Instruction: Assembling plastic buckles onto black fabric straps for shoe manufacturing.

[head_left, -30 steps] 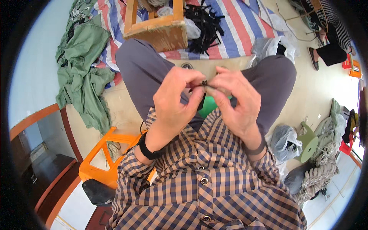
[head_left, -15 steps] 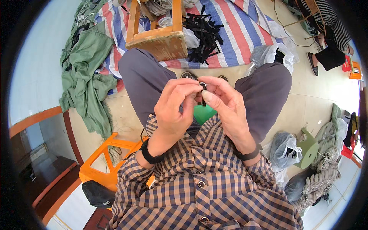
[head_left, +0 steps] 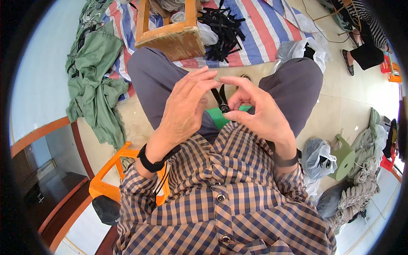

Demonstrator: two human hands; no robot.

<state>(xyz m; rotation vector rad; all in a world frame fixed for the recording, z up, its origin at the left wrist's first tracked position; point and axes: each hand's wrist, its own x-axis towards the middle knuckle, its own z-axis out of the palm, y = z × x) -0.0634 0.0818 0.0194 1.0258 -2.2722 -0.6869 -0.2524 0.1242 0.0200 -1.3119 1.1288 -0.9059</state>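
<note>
A short black strap with a small shiny ring or buckle at its lower end hangs between my hands, above my lap. My right hand pinches the lower end between thumb and a bent finger, its index finger stretched toward the left fingertips. My left hand has its long fingers extended over the strap's upper ends, which meet the fingertips; its thumb is mostly hidden behind the hand. Something green, partly covered, shows between my thighs below the strap.
A pile of black straps lies on a striped sheet beside a wooden stool. An orange plastic stool and green cloth are at left. At right are plastic bags, a green spool and rope bundles. Another person sits far right.
My hands have shifted from pinching the piece close together to a more spread grip. The ringed end has come down toward me, and the strap now shows as two lengths above it.
</note>
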